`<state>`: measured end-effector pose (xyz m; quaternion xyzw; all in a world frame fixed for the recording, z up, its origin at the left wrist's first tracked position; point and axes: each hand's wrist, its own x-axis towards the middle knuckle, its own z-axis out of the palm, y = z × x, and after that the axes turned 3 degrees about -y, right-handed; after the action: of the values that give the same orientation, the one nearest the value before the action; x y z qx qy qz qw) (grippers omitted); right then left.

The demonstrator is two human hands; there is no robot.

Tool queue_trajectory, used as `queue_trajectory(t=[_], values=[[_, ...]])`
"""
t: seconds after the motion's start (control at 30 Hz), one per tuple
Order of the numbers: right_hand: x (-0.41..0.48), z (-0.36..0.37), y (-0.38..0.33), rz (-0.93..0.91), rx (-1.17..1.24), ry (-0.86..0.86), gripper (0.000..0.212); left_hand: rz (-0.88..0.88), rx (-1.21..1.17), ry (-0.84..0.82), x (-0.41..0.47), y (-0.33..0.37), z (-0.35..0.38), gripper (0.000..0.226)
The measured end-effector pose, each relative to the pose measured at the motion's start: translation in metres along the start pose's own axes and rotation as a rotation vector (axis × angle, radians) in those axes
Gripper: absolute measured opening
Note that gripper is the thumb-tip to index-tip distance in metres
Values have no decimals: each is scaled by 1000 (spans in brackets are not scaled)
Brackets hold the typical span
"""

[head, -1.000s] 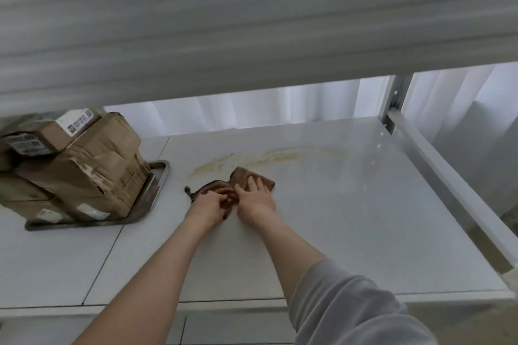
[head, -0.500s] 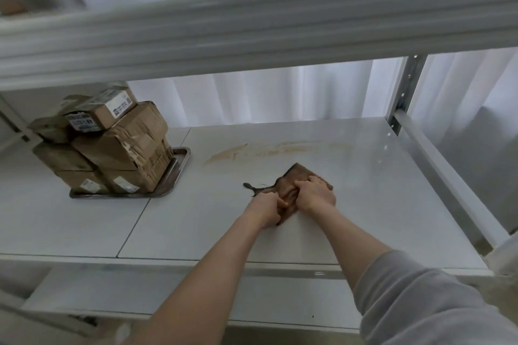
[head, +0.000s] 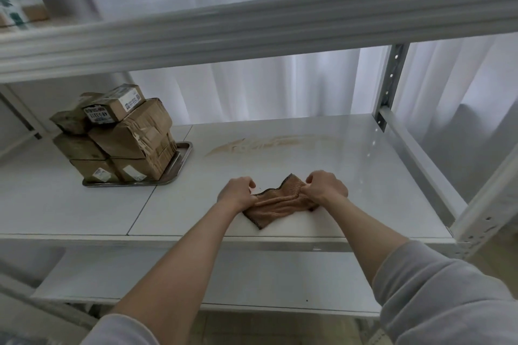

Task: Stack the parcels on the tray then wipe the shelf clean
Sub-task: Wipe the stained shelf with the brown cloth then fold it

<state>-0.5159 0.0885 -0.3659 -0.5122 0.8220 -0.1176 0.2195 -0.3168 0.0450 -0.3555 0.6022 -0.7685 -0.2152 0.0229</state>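
Brown cloth (head: pixel 276 203) near front of shelf (head: pixel 350 176), soft, floppy, light. Left hand (head: pixel 236 193) and right hand (head: pixel 325 187) pinch its top edge, fingers curled tight. Best held bunched. Smear (head: pixel 266 143) behind. Parcels (head: pixel 117 134) stacked on tray (head: pixel 183 152).

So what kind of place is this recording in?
Probably a storeroom or parcel room: a white metal rack shelf on perforated uprights, labelled cardboard parcels stacked on a tray, more boxes on the shelf above.
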Motion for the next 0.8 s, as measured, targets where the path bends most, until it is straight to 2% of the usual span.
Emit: queue_trajectory(t=[0.07, 0.13, 0.27, 0.37, 0.47, 0.57, 0.63, 0.67, 0.7, 0.77, 0.8], values=[[-2, 3, 2, 30, -19, -24, 39, -8, 4, -25, 0, 2, 7, 55], [-1, 9, 1, 30, -14, -74, 38, -3, 30, -88, 3, 4, 18, 60], [0, 16, -3, 49, 22, -31, 25, -36, 79, -22, 10, 1, 29, 47], [3, 16, -7, 86, 61, 6, 27, -28, 68, 34, 14, 0, 28, 28], [7, 9, -12, 96, 195, 51, 24, -14, -40, 94, 16, 0, 18, 23], [14, -1, -19, 105, 442, 123, 22, -15, -251, 210, 22, 3, -3, 23], [19, -4, -23, 135, 607, 131, 17, 27, -417, 240, 24, 8, -18, 14], [21, -4, -25, 142, 677, 113, 14, 67, -526, 200, 24, 11, -23, 9], [19, -6, -28, 150, 746, 64, 21, 105, -635, 129, 22, 15, -26, 9], [12, -7, -35, 185, 917, -138, 42, 158, -721, -107, 13, 24, -26, 13], [8, -7, -37, 190, 964, -243, 42, 181, -707, -240, 9, 28, -24, 19]])
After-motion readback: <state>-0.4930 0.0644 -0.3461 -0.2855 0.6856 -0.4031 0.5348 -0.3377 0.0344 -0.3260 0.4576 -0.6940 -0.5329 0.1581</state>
